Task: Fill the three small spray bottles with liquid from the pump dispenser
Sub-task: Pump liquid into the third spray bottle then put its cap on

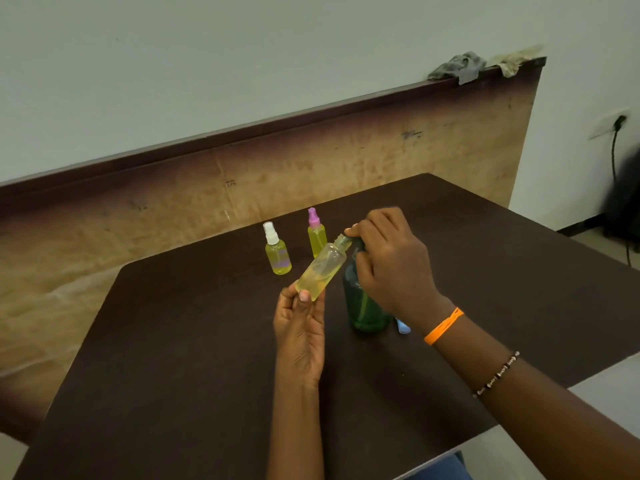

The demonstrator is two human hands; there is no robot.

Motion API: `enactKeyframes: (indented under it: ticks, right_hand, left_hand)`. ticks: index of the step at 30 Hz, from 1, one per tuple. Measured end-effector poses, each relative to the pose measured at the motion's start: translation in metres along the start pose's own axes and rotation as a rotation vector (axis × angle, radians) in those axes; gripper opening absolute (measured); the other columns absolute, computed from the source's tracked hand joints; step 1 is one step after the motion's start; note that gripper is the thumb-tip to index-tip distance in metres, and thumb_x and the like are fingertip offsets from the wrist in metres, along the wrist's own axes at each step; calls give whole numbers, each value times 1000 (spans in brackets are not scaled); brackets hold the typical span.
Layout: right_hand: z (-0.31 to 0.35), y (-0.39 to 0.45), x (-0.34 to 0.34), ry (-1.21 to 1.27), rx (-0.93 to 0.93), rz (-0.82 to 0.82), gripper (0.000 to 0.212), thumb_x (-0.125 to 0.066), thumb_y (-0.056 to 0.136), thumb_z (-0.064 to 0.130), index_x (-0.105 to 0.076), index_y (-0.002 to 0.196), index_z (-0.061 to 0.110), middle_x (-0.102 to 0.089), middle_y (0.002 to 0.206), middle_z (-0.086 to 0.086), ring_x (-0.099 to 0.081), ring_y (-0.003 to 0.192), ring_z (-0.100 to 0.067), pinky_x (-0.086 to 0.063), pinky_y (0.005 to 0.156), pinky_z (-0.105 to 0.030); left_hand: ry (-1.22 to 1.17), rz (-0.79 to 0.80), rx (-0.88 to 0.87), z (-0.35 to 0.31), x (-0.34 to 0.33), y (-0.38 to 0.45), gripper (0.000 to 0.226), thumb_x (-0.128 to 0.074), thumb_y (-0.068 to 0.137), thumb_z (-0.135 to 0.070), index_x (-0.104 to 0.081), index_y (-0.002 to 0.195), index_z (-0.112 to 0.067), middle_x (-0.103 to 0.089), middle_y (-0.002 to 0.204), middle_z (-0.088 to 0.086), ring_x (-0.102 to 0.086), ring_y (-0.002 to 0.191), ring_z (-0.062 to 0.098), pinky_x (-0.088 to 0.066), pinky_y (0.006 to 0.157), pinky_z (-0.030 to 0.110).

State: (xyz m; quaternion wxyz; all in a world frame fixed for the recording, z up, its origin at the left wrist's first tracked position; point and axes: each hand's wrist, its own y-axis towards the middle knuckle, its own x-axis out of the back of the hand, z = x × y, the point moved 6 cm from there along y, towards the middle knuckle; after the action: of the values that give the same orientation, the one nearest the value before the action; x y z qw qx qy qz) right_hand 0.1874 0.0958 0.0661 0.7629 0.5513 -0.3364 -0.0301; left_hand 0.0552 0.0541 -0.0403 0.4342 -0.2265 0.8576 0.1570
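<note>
My left hand (300, 327) grips the base of an uncapped small clear bottle (322, 270), tilted with its open neck up and to the right against the pump head. It holds pale yellow liquid in its lower part. My right hand (389, 261) sits curled over the pump head of the dark green dispenser (365, 306), which stands on the table; the nozzle is mostly hidden under my fingers. Two capped spray bottles with yellow liquid stand behind: one with a white cap (277, 251), one with a pink cap (316, 233).
A light blue cap (402, 326) lies on the dark brown table (173, 375) just right of the dispenser, partly behind my wrist. A worn wooden board leans on the wall behind the table. A cable hangs from a wall socket at the far right.
</note>
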Motion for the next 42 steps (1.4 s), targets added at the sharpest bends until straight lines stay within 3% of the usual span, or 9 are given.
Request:
enactKeyframes:
  ticks: [4, 10, 13, 15, 19, 27, 32, 35, 42]
  right_hand:
    - [-2, -16, -6, 38, -27, -65, 36, -38, 81, 2, -66, 104, -3, -63, 98, -16, -52, 99, -22, -54, 74, -29]
    - [-2, 8, 3, -1, 36, 94, 28, -37, 77, 8, -64, 84, 4, -58, 83, -9, -52, 76, -23, -47, 49, -34]
    - [-4, 17, 3, 53, 21, 139, 33, -30, 76, 16, -62, 82, 6, -56, 84, -5, -47, 78, -17, -45, 46, -32]
    - [-4, 9, 0, 84, -1, 97, 34, -32, 77, 13, -63, 87, 4, -57, 87, -8, -49, 82, -19, -48, 52, -32]
    - [-5, -20, -9, 188, -46, 27, 44, -30, 79, -1, -59, 111, -8, -56, 107, -21, -58, 103, -29, -52, 87, -32]
    - [-4, 13, 2, 111, 16, 152, 36, -29, 77, 14, -61, 89, 4, -54, 88, -8, -49, 81, -21, -49, 49, -36]
    - [2, -11, -8, 73, -57, 53, 37, -36, 78, 4, -62, 105, -3, -58, 100, -15, -51, 96, -23, -54, 65, -29]
    - [0, -16, -15, -14, -49, 66, 41, -42, 76, 4, -60, 112, -1, -58, 104, -14, -46, 97, -20, -50, 63, -24]
    - [-2, 9, 5, -17, 0, 118, 35, -34, 74, 15, -64, 91, 7, -59, 90, -5, -42, 91, -19, -36, 57, -20]
  left_hand:
    - [13, 11, -8, 0, 1, 0, 80, -96, 25, -32, -57, 90, -8, -71, 92, 4, -70, 89, 14, -55, 70, 21]
    - [18, 31, -13, 1, 2, 0, 81, -96, 28, -33, -56, 93, -8, -68, 97, 5, -69, 91, 12, -55, 73, 21]
    - [21, 43, -16, 1, 2, 2, 81, -96, 30, -33, -55, 95, -8, -67, 99, 5, -68, 92, 12, -54, 73, 20]
    - [21, 47, -19, 1, 3, 2, 80, -96, 31, -34, -55, 95, -8, -68, 97, 4, -68, 92, 11, -54, 74, 20]
    - [28, 60, -15, 2, 1, 1, 78, -95, 32, -33, -55, 95, -8, -67, 99, 4, -68, 93, 12, -54, 75, 21]
    - [9, 36, -18, 2, 3, 2, 77, -96, 29, -31, -55, 91, -9, -66, 99, 6, -69, 90, 13, -55, 72, 21]
    - [18, 31, -16, 3, 5, 3, 76, -96, 28, -32, -55, 88, -10, -69, 95, 3, -69, 90, 13, -55, 72, 21]
    - [11, 37, -19, 2, 4, 3, 77, -96, 27, -33, -54, 88, -9, -71, 91, 2, -69, 87, 13, -55, 71, 20]
    - [3, 71, -13, 2, 1, 1, 77, -95, 32, -32, -53, 92, -7, -73, 91, 3, -69, 89, 12, -55, 75, 21]
